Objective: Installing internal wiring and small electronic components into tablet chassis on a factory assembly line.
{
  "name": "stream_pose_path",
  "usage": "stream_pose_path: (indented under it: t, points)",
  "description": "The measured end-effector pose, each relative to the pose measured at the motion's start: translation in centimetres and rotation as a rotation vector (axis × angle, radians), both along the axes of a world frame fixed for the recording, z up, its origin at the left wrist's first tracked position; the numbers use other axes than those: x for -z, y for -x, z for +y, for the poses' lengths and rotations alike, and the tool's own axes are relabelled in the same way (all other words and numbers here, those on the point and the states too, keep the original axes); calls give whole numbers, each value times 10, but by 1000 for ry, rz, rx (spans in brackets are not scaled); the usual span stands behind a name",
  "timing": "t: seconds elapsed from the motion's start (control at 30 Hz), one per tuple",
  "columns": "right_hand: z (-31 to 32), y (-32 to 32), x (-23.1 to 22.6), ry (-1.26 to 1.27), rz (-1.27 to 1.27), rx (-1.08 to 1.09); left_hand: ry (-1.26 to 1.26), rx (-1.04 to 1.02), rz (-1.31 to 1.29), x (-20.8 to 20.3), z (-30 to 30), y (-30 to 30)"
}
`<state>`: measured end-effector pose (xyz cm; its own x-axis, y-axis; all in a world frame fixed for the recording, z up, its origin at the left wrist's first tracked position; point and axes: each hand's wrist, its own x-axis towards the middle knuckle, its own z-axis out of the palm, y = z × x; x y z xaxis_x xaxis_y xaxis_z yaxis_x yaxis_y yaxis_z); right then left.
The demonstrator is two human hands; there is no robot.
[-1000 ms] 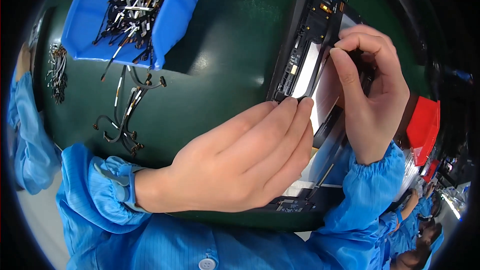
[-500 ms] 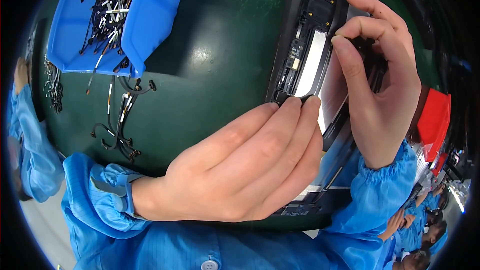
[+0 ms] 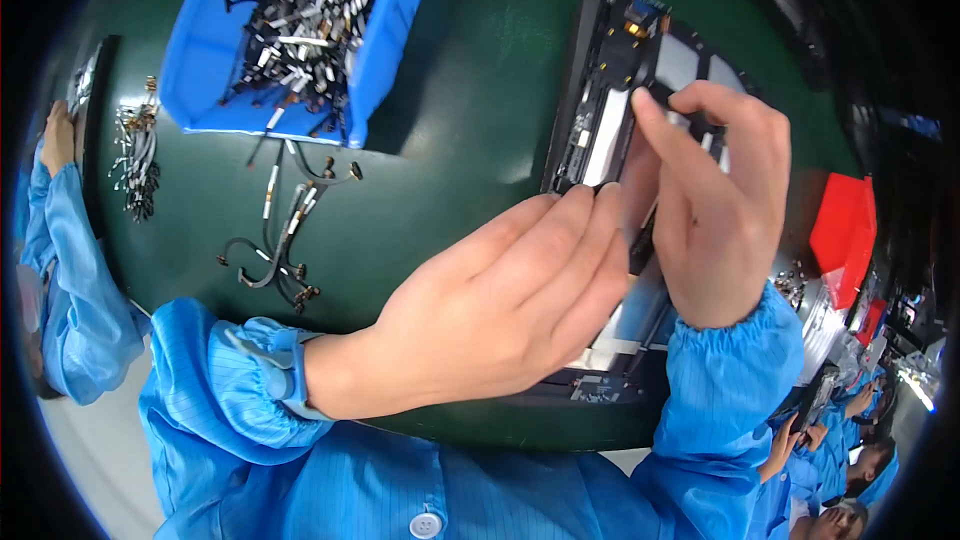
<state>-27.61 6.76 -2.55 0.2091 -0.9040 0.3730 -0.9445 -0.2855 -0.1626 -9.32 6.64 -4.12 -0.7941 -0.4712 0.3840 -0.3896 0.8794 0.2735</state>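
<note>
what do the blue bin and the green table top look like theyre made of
Blue open-fronted bin: likely moulded plastic, smooth and evenly coloured with thick rounded walls. Dark green table top: probably a rubbery or vinyl mat, matte with only soft sheen; uncertain.

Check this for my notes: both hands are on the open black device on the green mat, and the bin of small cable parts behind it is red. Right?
Not quite. The head view shows the bin of cable parts is blue, not red. The rest holds: the left hand and right hand are on the open black device on the green mat.
</note>
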Motion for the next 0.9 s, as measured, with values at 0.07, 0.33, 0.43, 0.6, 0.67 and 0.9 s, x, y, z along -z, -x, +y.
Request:
stream_pose_path:
  t: [0.07, 0.33, 0.43, 0.6, 0.67, 0.9]
  points:
    - [3, 2, -5, -18, 10, -29, -89, 19, -67, -9, 2, -3]
    - [101, 25, 7, -340, -638, 381, -698, -65, 38, -15, 29, -37]
    - [94, 24, 3, -170, -994, 284, -860, -48, 366, -12, 26, -30]
    - [-28, 46, -60, -19, -1032, 71, -652, -97, 356, -55, -14, -22]
    - [-105, 66, -59, 101, -893, 18, -535, -74, 276, -81, -21, -24]
    - [-299, 25, 33, 104, -871, 204, -422, -98, 131, -125, -70, -13]
